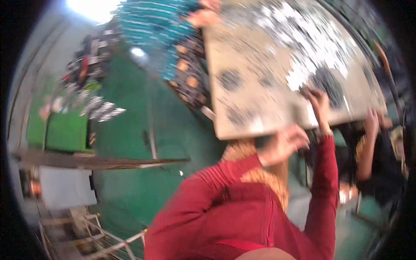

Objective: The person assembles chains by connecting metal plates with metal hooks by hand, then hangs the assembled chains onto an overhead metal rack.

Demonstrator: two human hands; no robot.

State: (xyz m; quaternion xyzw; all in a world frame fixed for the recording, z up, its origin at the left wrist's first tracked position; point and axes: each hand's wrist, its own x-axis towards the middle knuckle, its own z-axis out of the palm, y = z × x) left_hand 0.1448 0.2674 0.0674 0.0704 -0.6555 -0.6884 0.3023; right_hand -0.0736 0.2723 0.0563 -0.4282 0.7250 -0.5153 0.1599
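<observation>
Both of my arms, in red sleeves, reach toward a beige table [273, 104]. My left hand [284, 143] is at the table's near edge, fingers apart and slightly curled, with nothing seen in it. Farther over the tabletop is my right hand [317, 102], its fingers bent together beside a dark round pile [329, 86] of small parts; what its fingertips hold, if anything, is too blurred to tell. Beyond it lies a large spread of shiny silvery pieces [303, 39]. Smaller dark clusters [229, 80] sit at the table's left part.
A person in a teal striped top [156, 21] stands at the table's far left side. Another person in dark clothes [377, 173] is at the right, hands at the edge. Green floor [125, 108], a green bin [67, 132] and metal frames [117, 245] lie to the left.
</observation>
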